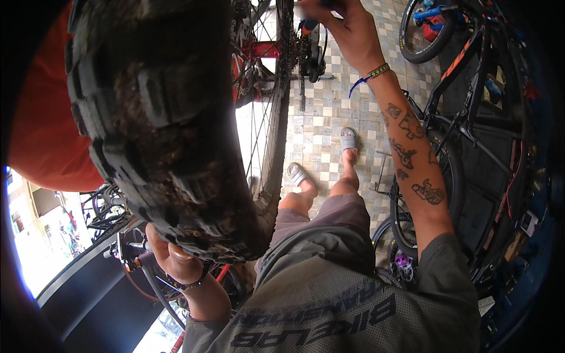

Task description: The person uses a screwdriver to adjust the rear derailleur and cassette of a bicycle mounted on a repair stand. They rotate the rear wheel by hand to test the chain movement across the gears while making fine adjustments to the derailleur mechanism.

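Observation:
A bicycle wheel with a muddy, knobby black tire [170, 117] fills the left and middle of the view. My left hand [176, 262] grips the near edge of the tire, its fingers partly hidden behind the tread. At the top, my right hand [352, 32] is closed around a dark-handled tool [308, 26] with orange and blue on it; the tool's kind cannot be made out. That tool is beside the wheel's sprockets [299, 50] and the black rear derailleur [316, 62]. A red frame part [262, 49] shows behind the spokes.
More bicycles [447, 153] stand close along the right side, one with orange marks on its frame. Large red-orange cloth [47, 117] covers the upper left. Handlebars [126, 250] are at the lower left, beside my left hand. Below, my sandalled feet stand on a tiled floor [321, 117].

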